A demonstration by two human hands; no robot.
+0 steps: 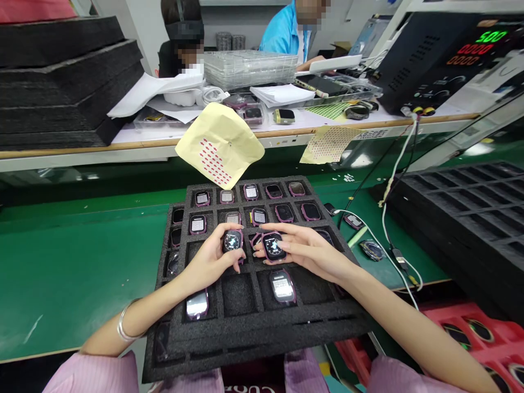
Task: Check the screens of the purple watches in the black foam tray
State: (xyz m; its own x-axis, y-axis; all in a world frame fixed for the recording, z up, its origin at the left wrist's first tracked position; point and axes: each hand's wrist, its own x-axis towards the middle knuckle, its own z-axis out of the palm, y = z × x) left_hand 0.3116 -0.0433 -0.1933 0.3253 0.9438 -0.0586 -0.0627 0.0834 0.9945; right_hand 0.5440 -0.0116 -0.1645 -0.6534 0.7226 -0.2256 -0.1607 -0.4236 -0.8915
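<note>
My left hand (216, 255) is closed around a purple-framed smartwatch (232, 240) with a lit dial. A second smartwatch (273, 246), also showing a lit dial, is gripped by my right hand (305, 248), thumb at its right edge. Both watch bodies have no straps and face up, side by side over a black foam tray (239, 316). Several similar watches lie in the tray's pockets, among them one with a white screen (282, 286) in the front row and another (197, 304) at front left. Part of the tray is hidden beneath my hands.
Behind the tray hangs a yellow sticker sheet (221, 144) with red arrows. A power supply (442, 65) stands on the shelf at right. Black foam trays are stacked at left (61, 93) and right (458, 218). White cables (388, 256) cross the green bench. Two people sit beyond.
</note>
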